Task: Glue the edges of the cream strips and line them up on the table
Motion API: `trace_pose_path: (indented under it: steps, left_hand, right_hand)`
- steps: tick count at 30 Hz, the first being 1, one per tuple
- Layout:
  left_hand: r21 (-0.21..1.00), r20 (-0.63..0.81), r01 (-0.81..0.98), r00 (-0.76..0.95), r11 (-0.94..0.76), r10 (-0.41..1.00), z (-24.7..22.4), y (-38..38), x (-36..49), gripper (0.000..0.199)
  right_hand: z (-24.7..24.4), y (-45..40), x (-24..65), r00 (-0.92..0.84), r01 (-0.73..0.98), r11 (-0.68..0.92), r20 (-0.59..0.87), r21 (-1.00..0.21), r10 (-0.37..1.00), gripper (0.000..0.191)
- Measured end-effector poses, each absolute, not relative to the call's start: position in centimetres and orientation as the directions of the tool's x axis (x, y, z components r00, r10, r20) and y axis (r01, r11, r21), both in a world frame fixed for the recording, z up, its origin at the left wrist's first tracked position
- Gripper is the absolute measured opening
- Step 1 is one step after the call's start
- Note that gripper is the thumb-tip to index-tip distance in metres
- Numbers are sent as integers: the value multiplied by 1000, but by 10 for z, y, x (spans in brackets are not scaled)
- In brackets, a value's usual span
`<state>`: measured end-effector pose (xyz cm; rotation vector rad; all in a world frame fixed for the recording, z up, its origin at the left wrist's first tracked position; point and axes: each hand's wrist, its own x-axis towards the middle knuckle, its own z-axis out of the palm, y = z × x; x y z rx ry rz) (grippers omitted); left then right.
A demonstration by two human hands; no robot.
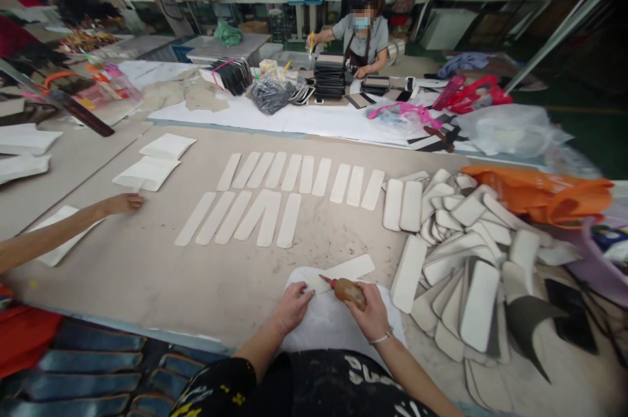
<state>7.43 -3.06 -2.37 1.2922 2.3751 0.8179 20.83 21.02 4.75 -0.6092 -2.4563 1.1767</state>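
My right hand (369,312) is wrapped round a brown squeeze bottle (350,294) with a red pointed nozzle. The bottle lies tilted, its tip over the near end of a white strip (350,266). That end is pinched by my left hand (293,307), its fingers closed at the strip's edge. Beneath the strip is a white sheet (318,328) on the table in front of me. Beyond my hands, several similar white strips (269,218) lie side by side in two rows.
A heap of rounded pale pieces (478,312) covers the right side, beside an orange cloth (540,191) and a dark phone-like object (572,315). A co-worker's arm (63,227) reaches in from the left, near white panels (147,173). Another person (366,44) works across the table.
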Motion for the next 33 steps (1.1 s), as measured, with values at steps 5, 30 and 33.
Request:
trace_pose_path:
  steps: [5, 30, 33]
  left_hand:
    - [604, -4, 671, -537, 430, 844, -25, -31, 73, 39]
    - [602, -33, 646, -567, 469, 823, -20, -28, 74, 34]
    - [610, -19, 640, -578, 467, 816, -22, -28, 75, 33]
  right_hand:
    - [48, 239, 220, -790, 313, 565, 121, -764, 602, 38]
    - [59, 214, 220, -819, 276, 489, 64, -827, 571, 43]
    - [59, 200, 209, -841, 252, 496, 64, -831, 537, 41]
